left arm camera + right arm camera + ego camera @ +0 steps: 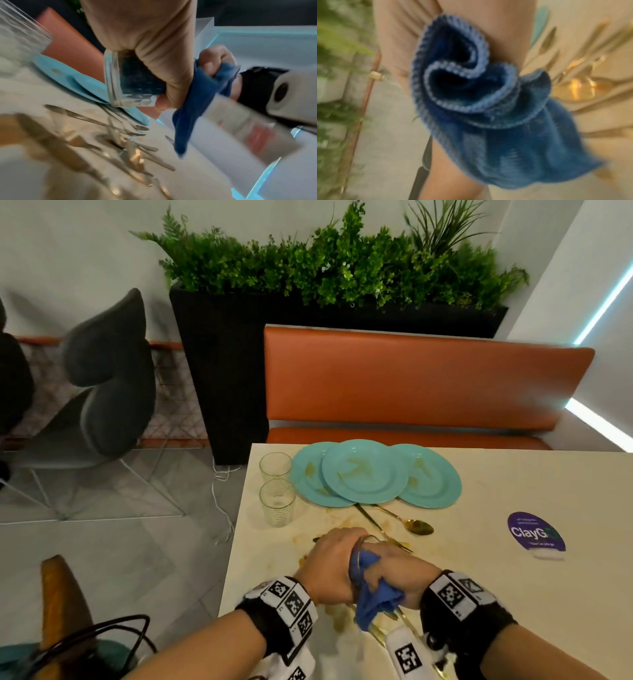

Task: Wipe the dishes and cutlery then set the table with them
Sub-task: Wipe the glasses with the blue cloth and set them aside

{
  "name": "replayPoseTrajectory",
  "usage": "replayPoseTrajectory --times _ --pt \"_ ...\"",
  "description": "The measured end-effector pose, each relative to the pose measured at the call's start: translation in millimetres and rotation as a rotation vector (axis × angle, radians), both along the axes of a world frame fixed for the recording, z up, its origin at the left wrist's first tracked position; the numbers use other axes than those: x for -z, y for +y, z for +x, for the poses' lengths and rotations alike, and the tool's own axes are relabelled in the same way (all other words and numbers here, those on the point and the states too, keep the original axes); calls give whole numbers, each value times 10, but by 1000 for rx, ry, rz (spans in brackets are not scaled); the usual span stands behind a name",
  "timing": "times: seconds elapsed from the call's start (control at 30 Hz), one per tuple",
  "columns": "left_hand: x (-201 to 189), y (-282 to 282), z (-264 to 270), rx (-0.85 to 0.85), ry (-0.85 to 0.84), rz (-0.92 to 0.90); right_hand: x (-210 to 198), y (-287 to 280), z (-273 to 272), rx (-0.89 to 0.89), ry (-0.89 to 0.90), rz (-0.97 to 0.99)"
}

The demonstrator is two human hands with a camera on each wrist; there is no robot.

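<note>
Altogether: three plates (366, 472), two standing glasses (276, 501); left hand (330, 563) grips a third (right hand (400, 577) clutches cloth (373, 597)).

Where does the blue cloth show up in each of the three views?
Head: blue cloth low centre, bunched between the left hand and right hand.
Left wrist: right of centre, hanging below the glass that the left hand grips.
Right wrist: fills the middle.
Shared landmark: the gold cutlery on the table.
</note>
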State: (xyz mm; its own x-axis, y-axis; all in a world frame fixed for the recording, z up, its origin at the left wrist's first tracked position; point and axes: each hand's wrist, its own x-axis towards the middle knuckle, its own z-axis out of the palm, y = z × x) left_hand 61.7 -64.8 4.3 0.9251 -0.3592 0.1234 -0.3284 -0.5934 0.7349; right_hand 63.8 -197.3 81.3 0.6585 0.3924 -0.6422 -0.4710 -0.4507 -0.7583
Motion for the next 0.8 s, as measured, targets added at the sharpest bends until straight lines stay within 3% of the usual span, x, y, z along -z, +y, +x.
replayPoseTrajectory --times 0.13,0.2,0.3,0.5,0.8 --pt "133 306 -46 -247 119 -333 -15 93 30 308 186 390" --pt "198 482 -104 -371 190 -449 -60 127 99 386 178 470" --pt "381 746 -203 -502 230 -442 -93 130 167 514 136 444" --pt "546 1054 -275 -640 286 -344 -57 -32 255 511 217 602" --pt "700 1060 -111 -774 438 -605 132 -14 191 511 244 534"
